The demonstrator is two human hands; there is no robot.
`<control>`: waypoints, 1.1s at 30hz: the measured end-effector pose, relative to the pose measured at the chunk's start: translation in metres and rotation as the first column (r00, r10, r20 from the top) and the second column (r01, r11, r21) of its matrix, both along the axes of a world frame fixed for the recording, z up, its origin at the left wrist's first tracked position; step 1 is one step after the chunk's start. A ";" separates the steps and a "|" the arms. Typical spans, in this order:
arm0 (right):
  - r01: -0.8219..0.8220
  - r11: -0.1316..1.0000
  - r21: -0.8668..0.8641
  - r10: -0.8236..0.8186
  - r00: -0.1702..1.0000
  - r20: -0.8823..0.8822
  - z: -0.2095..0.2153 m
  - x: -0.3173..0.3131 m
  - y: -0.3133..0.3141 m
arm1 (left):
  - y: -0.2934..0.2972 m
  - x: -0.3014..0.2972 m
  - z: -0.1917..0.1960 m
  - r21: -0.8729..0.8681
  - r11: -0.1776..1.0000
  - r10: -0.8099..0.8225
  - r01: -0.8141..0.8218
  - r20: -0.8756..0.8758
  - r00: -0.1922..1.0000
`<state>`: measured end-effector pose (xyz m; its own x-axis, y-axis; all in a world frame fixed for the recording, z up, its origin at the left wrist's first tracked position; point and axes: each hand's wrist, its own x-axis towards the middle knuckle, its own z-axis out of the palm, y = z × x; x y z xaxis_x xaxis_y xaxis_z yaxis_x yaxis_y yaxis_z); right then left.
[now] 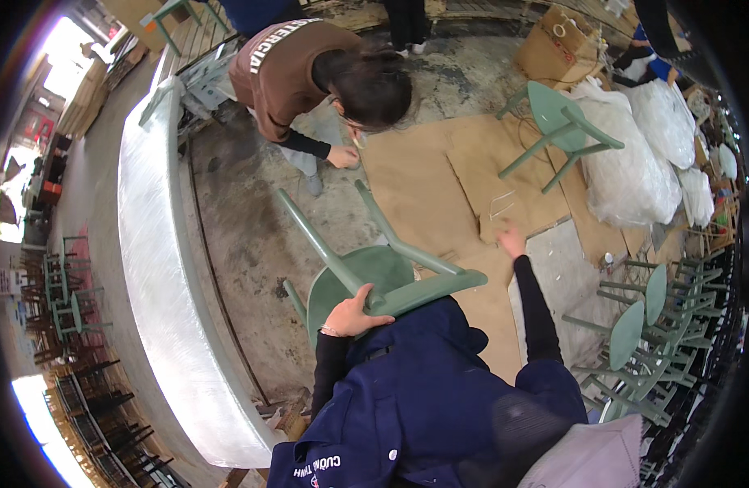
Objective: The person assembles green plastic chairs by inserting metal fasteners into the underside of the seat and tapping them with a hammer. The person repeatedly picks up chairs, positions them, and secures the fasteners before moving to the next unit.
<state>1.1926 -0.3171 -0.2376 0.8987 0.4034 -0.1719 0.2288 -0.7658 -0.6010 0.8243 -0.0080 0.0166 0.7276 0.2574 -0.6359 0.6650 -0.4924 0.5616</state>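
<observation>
A green chair lies tipped against my lap, two of its legs pointing up and away. My left hand grips it where a leg meets the curved rail, thumb raised along the leg. Stretched out to the right, my right hand is low over the cardboard sheet, just below some thin pale strips. Its fingers are small and blurred, so whether they hold anything does not show.
Across from me a person in a brown shirt bends over the floor. Another green chair stands beside plastic-wrapped bundles and a cardboard box. A long plastic-wrapped bench runs along the left. Several green chairs crowd the right.
</observation>
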 end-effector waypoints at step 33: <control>-0.655 0.663 -0.362 0.359 0.702 -0.615 0.035 -0.103 0.153 | 0.003 0.019 0.011 -0.041 0.999 -0.021 0.022 0.022 1.000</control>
